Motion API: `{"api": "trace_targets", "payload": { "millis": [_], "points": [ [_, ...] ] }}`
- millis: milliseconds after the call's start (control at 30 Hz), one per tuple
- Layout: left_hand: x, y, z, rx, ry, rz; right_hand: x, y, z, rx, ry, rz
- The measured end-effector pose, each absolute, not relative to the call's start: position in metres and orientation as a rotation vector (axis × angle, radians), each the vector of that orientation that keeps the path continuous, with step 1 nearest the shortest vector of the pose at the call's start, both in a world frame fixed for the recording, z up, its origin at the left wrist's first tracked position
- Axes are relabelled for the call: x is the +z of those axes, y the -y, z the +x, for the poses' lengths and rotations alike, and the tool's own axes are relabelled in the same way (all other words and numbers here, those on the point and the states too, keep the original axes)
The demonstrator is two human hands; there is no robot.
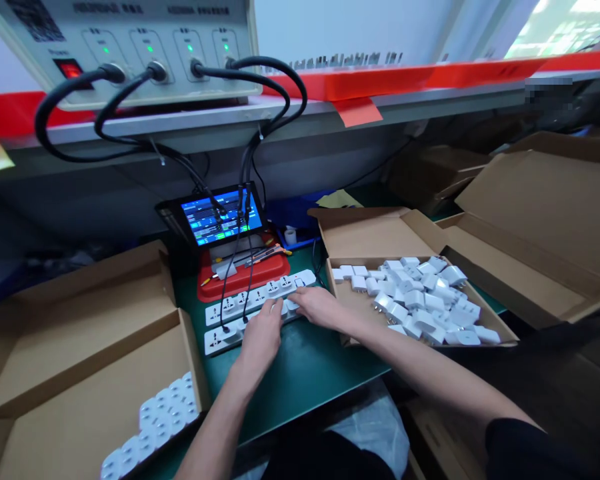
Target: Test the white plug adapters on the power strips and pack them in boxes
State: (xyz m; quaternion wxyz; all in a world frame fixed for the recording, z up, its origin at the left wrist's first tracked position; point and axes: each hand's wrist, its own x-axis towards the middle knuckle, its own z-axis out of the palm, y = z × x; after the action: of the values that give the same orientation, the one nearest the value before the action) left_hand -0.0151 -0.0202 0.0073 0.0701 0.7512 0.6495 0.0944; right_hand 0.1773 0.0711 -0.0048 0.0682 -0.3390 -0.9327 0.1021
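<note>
Lying side by side on a green table [320, 367], a white front strip [240, 327] and a white rear strip [258, 299] are slanting across under the two hands. The left hand [266, 328] is bending its fingers down over the front strip near its middle; the right hand [319, 305] is reaching in from the right, its fingers bunching at the strips' right part. I cannot tell whether either is pinching anything, since the fingertips are mostly hiding. Two thin leads [223, 290] are hanging down to the front strip's left part. Just behind the strips, a red tray [213, 291] is holding an orange knife [267, 255], and a lit screen [230, 228] is leaning above it. To the right, an open box [353, 308] is holding a loose heap of white adapters [425, 297]. To the left, another box [90, 393] is holding white pieces [163, 417] in rows. On a shelf [300, 107] above, a grey unit [170, 79] is showing four green lights, thick cables [77, 83] looping down from its front.
</note>
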Motion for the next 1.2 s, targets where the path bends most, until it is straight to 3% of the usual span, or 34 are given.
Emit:
{"api": "trace_targets", "payload": {
  "millis": [200,533,767,967,1200],
  "points": [
    [0.017,0.075,-0.088,0.982,-2.303,1.937,0.003,-0.054,0.144,0.391,2.609,-0.789],
    [0.001,0.054,-0.147,0.748,-1.964,1.924,-0.005,-0.044,0.056,0.711,2.401,-0.761],
    [0.007,0.059,-0.137,1.011,-1.904,1.904,0.011,-0.080,0.132,0.875,2.248,-0.910],
    [0.013,0.031,-0.074,0.995,-1.676,1.884,0.005,-0.092,0.183,0.874,2.326,-0.984],
    [0.005,-0.006,-0.036,0.869,-1.757,1.900,-0.006,-0.090,0.181,0.778,2.337,-0.980]
  ]
}}
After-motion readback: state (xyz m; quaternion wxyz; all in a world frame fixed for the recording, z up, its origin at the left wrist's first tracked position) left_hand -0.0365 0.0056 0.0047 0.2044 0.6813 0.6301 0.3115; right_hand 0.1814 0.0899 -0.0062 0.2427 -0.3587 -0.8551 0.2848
